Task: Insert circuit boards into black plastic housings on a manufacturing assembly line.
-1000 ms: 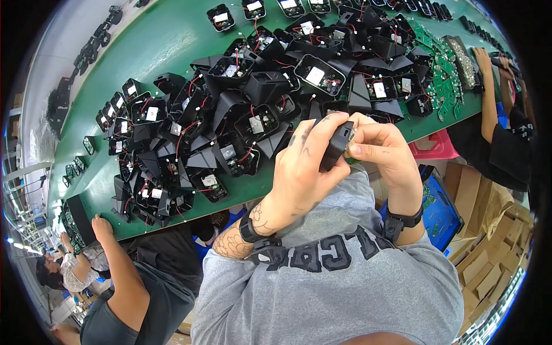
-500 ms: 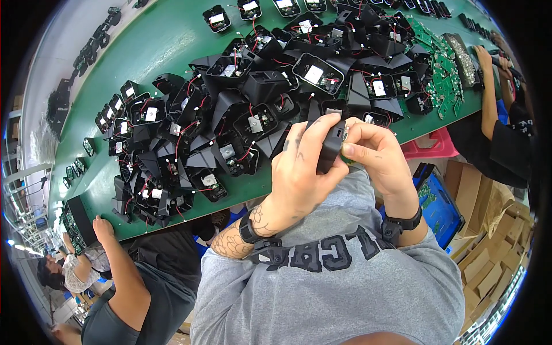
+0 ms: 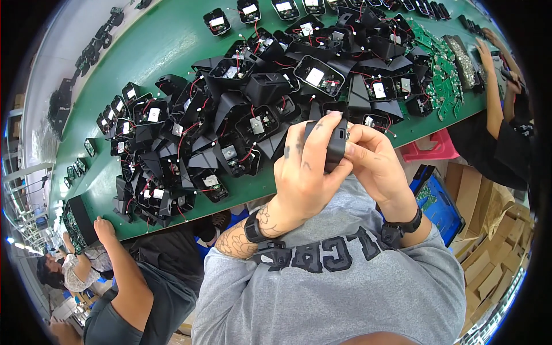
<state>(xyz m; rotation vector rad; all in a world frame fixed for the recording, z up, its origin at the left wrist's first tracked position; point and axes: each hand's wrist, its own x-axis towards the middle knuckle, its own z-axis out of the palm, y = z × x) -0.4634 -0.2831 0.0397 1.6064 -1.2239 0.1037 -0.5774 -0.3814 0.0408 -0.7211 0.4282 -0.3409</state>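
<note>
While hands grip housing [image 3: 335,144], green workbench [image 3: 167,43] crowded

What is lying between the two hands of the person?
In the head view, a small black plastic housing sits between the left hand and the right hand, gripped by both.

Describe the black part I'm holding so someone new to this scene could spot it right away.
Start at the long green workbench heaped with open black plastic housings. At its near edge, the left hand and right hand meet around one small closed black plastic casing. It alone is lifted off the bench, showing no wires.
</note>
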